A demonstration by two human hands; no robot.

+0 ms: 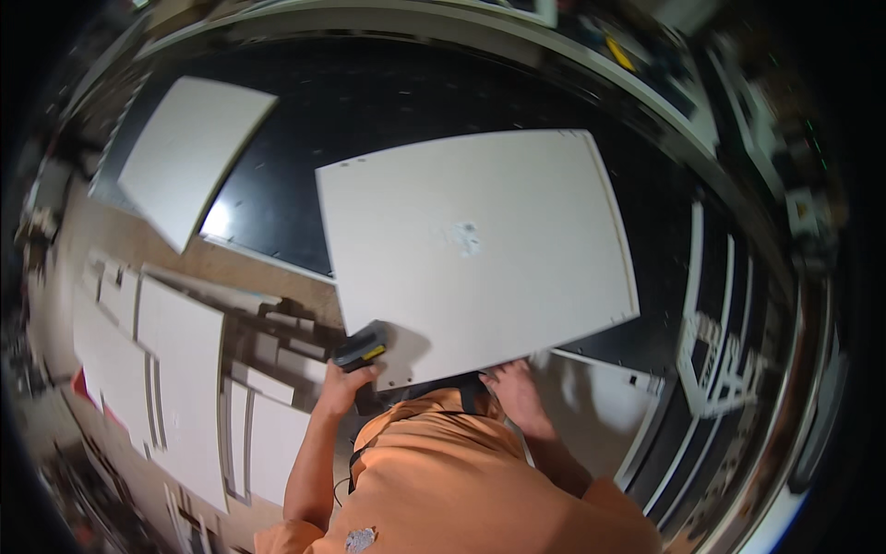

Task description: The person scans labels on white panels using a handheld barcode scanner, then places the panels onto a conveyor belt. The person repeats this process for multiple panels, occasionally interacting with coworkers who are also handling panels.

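Observation:
A large white panel (480, 249) lies on the black work surface in front of me, with small holes near its corners and a smudged patch in the middle. At its near left corner my left hand (347, 383) is closed around a black handheld tool (360, 347) with a yellow mark. The tool casts a shadow on the panel. My right hand (515, 390) is at the panel's near edge, close to my waist, with its fingers curled together. Whatever those fingertips hold is hidden.
Another white panel (194, 152) lies at the far left of the black work surface (397, 102). White boards (180, 342) are stacked at the lower left. White frame parts (706, 369) stand at the right. Below my right hand is another pale panel (595, 397).

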